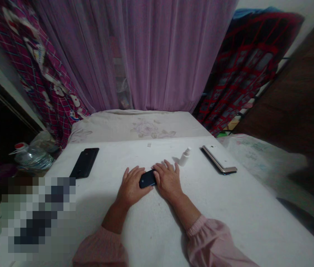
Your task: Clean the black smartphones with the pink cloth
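A small dark mobile phone lies on the white tabletop between my two hands. My left hand grips its left end, with the thumb along the near edge and the fingers at the far side. Over the right end curls my right hand, which covers that part of the phone. Just beyond the right hand a small white spray bottle stands upright. Black phones lie stacked to the left of my hands. On the right is another stack of phones, a white one on top.
A small pale square piece lies near the far side of the white table surface. Purple curtains hang behind the table. A large plastic water bottle stands off its left side. A patch at lower left is pixelated.
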`<state>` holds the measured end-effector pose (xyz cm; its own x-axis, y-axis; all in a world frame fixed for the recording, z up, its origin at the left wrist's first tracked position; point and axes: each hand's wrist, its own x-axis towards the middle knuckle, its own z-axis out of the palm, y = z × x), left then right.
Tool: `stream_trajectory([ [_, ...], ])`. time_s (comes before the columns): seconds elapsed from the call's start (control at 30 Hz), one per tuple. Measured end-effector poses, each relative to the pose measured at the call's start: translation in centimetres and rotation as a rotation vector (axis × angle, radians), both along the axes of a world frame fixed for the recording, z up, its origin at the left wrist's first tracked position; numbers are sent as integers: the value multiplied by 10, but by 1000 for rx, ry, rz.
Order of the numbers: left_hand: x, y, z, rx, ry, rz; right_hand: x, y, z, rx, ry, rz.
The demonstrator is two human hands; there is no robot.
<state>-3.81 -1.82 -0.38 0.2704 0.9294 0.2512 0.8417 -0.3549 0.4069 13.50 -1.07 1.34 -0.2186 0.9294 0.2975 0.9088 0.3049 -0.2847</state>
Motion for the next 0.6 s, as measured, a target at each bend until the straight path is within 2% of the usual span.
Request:
stream_trajectory([
  [0.13,0,0,1,-19,4,0,0,0,1,-12,22,-8],
  [0.37,2,-1,-1,-2,-1,15,-12,-5,-1,-1,15,155],
  [0.6,2,-1,2,-17,2,10,1,-3,-6,26,-15,-24],
])
